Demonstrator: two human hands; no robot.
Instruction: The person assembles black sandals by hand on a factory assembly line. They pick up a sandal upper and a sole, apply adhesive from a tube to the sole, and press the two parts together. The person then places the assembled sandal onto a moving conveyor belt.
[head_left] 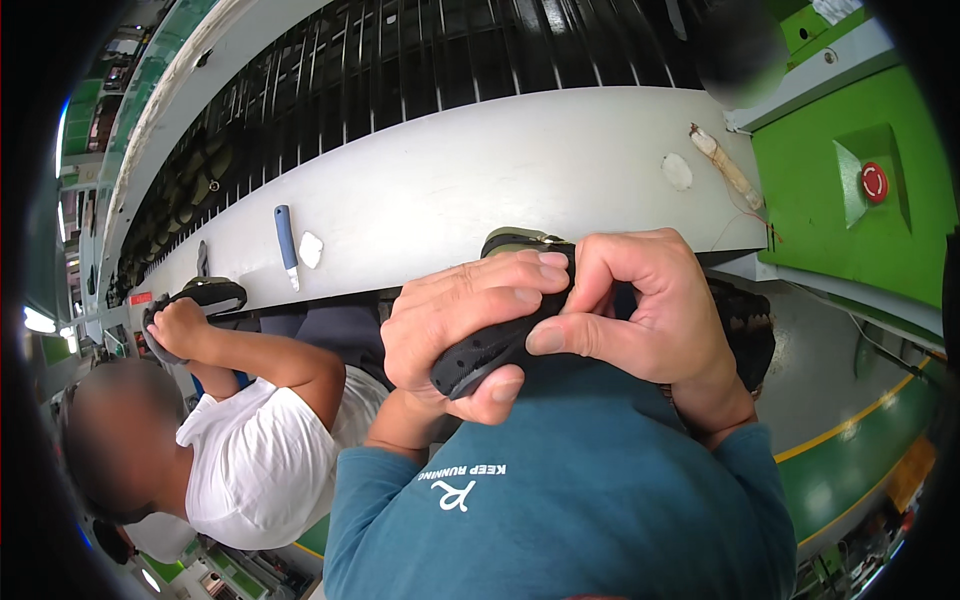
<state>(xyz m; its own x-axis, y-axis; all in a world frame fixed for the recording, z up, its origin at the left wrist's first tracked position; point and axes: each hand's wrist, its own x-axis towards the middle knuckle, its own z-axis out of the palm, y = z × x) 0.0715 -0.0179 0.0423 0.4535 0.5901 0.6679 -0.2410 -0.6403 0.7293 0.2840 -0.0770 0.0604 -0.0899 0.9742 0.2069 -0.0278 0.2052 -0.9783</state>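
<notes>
Grey workbench (520, 170) behind; shoe (490, 350) clasped between left hand (465, 325), right hand (640, 310).

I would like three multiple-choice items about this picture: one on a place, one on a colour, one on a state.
1. Where does the blue-handled tool lie?
A. on the grey ledge
B. on the green floor
C. in the right hand

2. What colour is the round button on the green panel?
A. yellow
B. red
C. white

3. How is the dark shoe held?
A. by the left hand alone
B. by neither hand, it lies on the ledge
C. by both hands together

Answers:
1 A: the tool rests flat on the ledge, beside a small white scrap.
2 B: the button on the panel is plainly red.
3 C: the left hand wraps the shoe from below, and the right hand pinches its upper edge.
</notes>
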